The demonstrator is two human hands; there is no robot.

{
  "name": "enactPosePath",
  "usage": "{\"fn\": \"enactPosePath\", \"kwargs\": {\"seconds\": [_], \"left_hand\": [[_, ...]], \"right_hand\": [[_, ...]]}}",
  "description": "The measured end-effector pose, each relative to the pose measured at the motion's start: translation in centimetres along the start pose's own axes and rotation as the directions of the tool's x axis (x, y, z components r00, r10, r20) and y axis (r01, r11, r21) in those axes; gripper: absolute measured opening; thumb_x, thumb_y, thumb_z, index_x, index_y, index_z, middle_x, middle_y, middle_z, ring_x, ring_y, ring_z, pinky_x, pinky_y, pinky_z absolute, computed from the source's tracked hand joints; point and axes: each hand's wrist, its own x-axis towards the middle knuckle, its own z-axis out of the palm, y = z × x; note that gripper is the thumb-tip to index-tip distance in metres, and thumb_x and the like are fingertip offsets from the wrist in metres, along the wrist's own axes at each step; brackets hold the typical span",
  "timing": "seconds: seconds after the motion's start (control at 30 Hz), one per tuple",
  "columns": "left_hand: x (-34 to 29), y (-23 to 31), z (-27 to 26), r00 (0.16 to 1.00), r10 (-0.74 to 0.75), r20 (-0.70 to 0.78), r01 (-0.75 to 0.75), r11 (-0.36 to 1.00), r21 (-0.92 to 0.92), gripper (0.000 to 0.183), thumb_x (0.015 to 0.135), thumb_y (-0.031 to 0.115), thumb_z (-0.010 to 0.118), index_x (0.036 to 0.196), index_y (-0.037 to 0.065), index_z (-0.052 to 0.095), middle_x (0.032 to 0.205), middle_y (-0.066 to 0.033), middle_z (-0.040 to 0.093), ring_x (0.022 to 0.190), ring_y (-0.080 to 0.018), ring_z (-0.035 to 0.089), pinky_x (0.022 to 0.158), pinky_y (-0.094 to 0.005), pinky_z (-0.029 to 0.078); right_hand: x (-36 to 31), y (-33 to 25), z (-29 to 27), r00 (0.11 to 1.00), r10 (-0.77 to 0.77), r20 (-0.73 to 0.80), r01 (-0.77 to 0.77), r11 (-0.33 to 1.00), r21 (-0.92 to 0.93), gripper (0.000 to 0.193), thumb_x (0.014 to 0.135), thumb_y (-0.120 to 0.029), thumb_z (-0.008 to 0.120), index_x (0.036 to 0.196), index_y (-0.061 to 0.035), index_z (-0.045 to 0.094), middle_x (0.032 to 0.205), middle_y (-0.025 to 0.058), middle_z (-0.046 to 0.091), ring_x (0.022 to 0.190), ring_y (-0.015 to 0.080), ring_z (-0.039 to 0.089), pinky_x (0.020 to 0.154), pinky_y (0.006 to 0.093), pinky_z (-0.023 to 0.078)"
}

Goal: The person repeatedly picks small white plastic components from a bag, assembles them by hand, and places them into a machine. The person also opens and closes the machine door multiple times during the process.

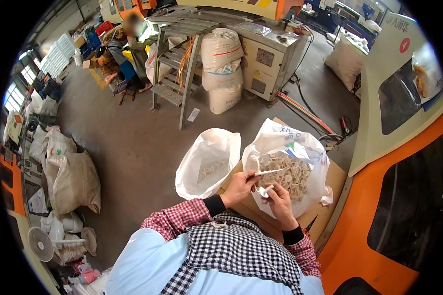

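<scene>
My left hand (pixel 240 188) pinches a white molded plastic piece (pixel 269 172) with a thin straight arm pointing right. Close beside it, the fingers of my right hand (pixel 280 202) are closed on a small white plastic part (pixel 266 191). Whether the two parts are joined cannot be made out. Both hands are over the near left side of an open white sack (pixel 316 156), which holds many small beige curved plastic pieces (pixel 293 174). To its left stands a second open white sack (pixel 187 172) with a few pale pieces low inside.
Cardboard (pixel 333 183) lies under the fuller sack. An orange and beige machine (pixel 349 236) rises close on my right. Ahead are metal steps (pixel 174 64), stacked full sacks (pixel 222 73) and a metal cabinet (pixel 268 61). Large bags (pixel 71 172) stand left; a person sits far left.
</scene>
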Motion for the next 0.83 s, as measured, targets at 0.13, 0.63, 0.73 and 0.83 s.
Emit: {"fn": "enactPosePath", "kwargs": {"seconds": [0.13,0.63,0.73,0.83], "left_hand": [[-0.3,-1.1,-0.4,0.977,-0.215,0.011,0.213,0.96,-0.179,0.016,0.09,0.011,0.054,0.095,-0.002,0.062,0.066,0.0,0.058,0.053,-0.0048,0.051,0.047,-0.0204,0.041],[-3.5,-1.2,-3.5,0.964,0.198,-0.18,-0.131,0.936,0.327,0.014,0.083,-0.001,0.057,0.097,-0.001,0.056,0.077,-0.0126,0.06,0.065,-0.0194,0.06,0.057,-0.0294,0.046],[-6.9,-5.1,-7.3,0.96,-0.052,-0.274,0.127,0.957,0.263,0.007,0.085,0.003,0.056,0.09,-0.002,0.054,0.072,-0.012,0.061,0.063,-0.0156,0.06,0.055,-0.0279,0.046],[-11.0,-8.8,-12.8,0.919,-0.206,-0.336,0.352,0.812,0.466,0.012,0.086,0.008,0.057,0.095,0.0,0.056,0.07,-0.0067,0.061,0.057,-0.0101,0.057,0.052,-0.0236,0.045]], "right_hand": [[-0.9,0.3,0.5,0.998,-0.057,0.034,0.065,0.945,-0.321,0.016,0.09,-0.01,0.052,0.102,-0.0001,0.057,0.091,0.0048,0.06,0.079,0.01,0.057,0.067,0.0218,0.045],[4.4,2.6,-7.3,0.763,-0.587,-0.272,-0.014,0.406,-0.914,0.023,0.09,-0.018,0.051,0.083,0.0025,0.06,0.076,0.0219,0.056,0.072,0.0345,0.055,0.063,0.0411,0.042],[5.5,4.2,-10.6,0.761,-0.57,-0.31,-0.191,0.26,-0.947,0.025,0.089,-0.021,0.054,0.082,0.0018,0.061,0.079,0.0225,0.057,0.077,0.0368,0.056,0.066,0.0442,0.042],[6.2,5.8,-11.9,0.83,-0.458,-0.318,-0.293,0.128,-0.948,0.029,0.089,-0.027,0.055,0.094,-0.0002,0.063,0.102,0.0249,0.056,0.086,0.0382,0.057,0.076,0.0447,0.045]]}}
